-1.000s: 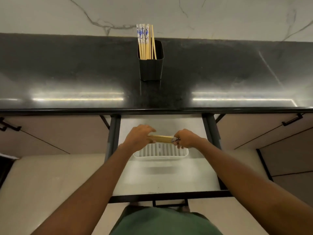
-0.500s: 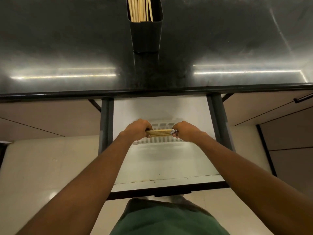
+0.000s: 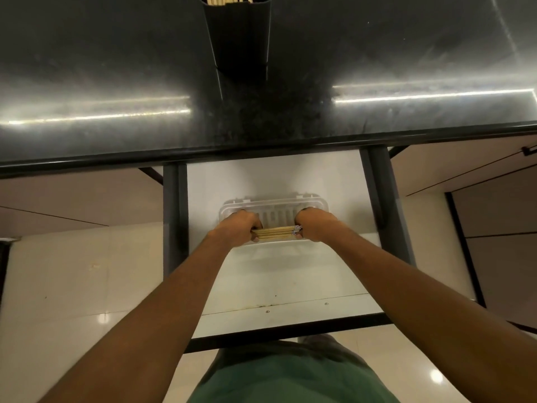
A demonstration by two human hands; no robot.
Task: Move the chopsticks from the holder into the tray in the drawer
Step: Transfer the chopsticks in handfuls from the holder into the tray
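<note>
Chopsticks [image 3: 276, 232], a wooden bundle, hover over the ribbed clear tray [image 3: 319, 203], ends clasped by left hand [image 3: 236, 228] and right hand [image 3: 315, 225].

Countertop [image 3: 87, 68]: black, polished, speckled, with two strip-light reflections across it. It bears one dark rectangular holder [image 3: 241, 39], upright at the far middle, its top cut by the upper edge of the view. Drawer [image 3: 276, 280]: pulled open below the counter's front edge, white bottom, dark side rails. It bears one translucent plastic tray [image 3: 319, 203] with a slotted base, lying flat, long side across. Floor [image 3: 72, 286]: pale glossy tiles.
</note>
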